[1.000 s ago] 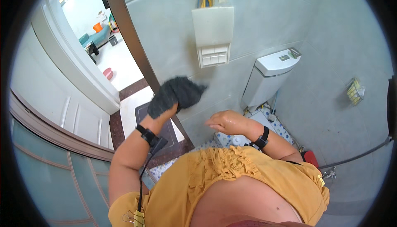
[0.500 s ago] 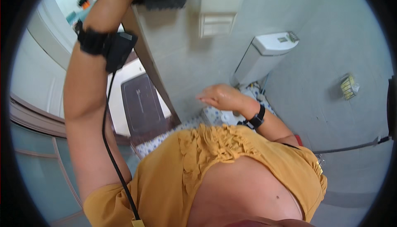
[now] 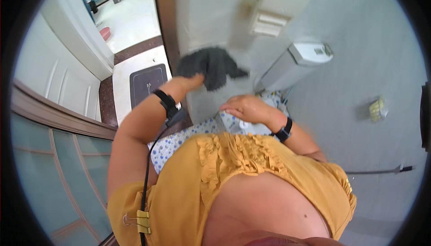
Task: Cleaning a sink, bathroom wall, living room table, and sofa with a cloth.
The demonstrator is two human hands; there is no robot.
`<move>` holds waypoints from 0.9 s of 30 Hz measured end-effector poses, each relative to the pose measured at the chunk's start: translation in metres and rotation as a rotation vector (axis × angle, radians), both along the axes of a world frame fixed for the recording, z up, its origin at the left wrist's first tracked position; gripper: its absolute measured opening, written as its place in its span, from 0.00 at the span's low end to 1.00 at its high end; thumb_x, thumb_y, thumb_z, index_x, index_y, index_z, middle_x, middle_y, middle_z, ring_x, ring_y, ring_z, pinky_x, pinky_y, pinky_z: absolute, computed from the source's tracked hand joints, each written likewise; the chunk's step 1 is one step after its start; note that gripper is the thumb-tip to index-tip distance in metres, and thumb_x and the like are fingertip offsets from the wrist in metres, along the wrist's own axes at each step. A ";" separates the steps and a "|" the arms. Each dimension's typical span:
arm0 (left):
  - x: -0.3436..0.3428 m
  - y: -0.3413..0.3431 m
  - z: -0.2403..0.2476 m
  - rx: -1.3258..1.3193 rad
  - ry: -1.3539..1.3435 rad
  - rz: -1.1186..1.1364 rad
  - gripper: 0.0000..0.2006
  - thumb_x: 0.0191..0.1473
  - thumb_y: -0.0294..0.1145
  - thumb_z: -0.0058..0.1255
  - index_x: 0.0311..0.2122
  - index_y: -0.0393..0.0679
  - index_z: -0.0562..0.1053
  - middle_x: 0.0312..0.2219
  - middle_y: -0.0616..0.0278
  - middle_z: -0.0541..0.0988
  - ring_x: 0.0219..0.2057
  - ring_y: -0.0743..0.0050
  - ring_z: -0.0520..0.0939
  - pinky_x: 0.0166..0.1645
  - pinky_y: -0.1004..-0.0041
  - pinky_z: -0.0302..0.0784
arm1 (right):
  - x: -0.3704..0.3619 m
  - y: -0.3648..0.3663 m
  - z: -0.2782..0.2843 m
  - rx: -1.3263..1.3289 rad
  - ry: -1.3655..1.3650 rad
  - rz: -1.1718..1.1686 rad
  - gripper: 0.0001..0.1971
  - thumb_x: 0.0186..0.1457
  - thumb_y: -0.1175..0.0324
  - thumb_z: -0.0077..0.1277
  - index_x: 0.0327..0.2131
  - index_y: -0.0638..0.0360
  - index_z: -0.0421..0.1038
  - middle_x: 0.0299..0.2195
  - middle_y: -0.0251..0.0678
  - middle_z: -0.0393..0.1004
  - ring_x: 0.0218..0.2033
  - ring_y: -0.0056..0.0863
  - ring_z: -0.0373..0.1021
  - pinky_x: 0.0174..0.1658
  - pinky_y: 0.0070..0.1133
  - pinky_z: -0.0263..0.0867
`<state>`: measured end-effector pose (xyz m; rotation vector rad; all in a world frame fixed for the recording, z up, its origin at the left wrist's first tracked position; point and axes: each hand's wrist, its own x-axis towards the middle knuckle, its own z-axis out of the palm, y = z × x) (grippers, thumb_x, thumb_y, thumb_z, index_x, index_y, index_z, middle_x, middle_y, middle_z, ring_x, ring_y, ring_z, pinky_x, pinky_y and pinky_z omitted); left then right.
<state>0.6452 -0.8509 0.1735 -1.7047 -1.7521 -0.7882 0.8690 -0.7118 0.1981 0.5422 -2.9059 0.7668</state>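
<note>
A dark grey towel (image 3: 213,65), fluffy at its edges, hangs from my left hand (image 3: 194,82) in front of the grey wall. The fingers of that hand are closed on the cloth and partly hidden by it; one end of the towel sticks out to the right. My right hand (image 3: 246,108) is held in front of my chest, just below and right of the towel. Its fingers are bent and close together, with nothing visible in them. The towel and the right hand appear apart. A black band with a device circles each wrist, and a cable runs from the left one.
On the wall are a white box (image 3: 283,4) and a white-topped toilet tank (image 3: 310,54). Left, an open doorway shows a dark mat (image 3: 147,84), a white door (image 3: 63,57) and a glass-panelled door (image 3: 42,165). A small yellow-striped holder (image 3: 378,109) hangs at right.
My left hand has come down from the top edge with the towel, which is now fully in view. My right hand has stayed nearly in place. The view has shifted, showing more of the doorway.
</note>
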 end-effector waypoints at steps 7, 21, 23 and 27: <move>-0.003 -0.019 -0.059 -0.163 -0.048 -0.120 0.19 0.50 0.31 0.50 0.50 0.46 0.72 0.47 0.53 0.75 0.51 0.52 0.73 0.59 0.61 0.64 | -0.001 -0.024 0.020 -0.022 -0.075 -0.055 0.10 0.58 0.68 0.49 0.42 0.55 0.76 0.35 0.41 0.76 0.36 0.43 0.72 0.39 0.32 0.69; -0.088 0.028 0.323 0.703 0.308 -0.042 0.13 0.49 0.26 0.50 0.42 0.38 0.72 0.42 0.45 0.73 0.44 0.41 0.72 0.50 0.53 0.68 | -0.137 -0.030 0.131 0.032 1.153 -0.277 0.33 0.59 0.58 0.43 0.61 0.72 0.50 0.64 0.59 0.47 0.65 0.56 0.46 0.66 0.41 0.41; -0.112 0.036 0.298 0.790 0.267 -0.103 0.14 0.46 0.24 0.51 0.42 0.39 0.70 0.39 0.44 0.73 0.41 0.41 0.72 0.47 0.51 0.68 | -0.161 -0.026 0.131 -0.042 1.177 -0.349 0.35 0.61 0.49 0.38 0.62 0.68 0.50 0.64 0.57 0.47 0.66 0.56 0.45 0.66 0.42 0.40; -0.099 0.038 0.213 0.439 -1.201 -0.609 0.10 0.59 0.43 0.45 0.37 0.48 0.69 0.26 0.62 0.72 0.25 0.65 0.73 0.28 0.68 0.71 | -0.178 -0.007 0.118 0.221 1.310 -0.425 0.38 0.60 0.38 0.31 0.63 0.59 0.53 0.63 0.49 0.54 0.65 0.53 0.48 0.65 0.42 0.41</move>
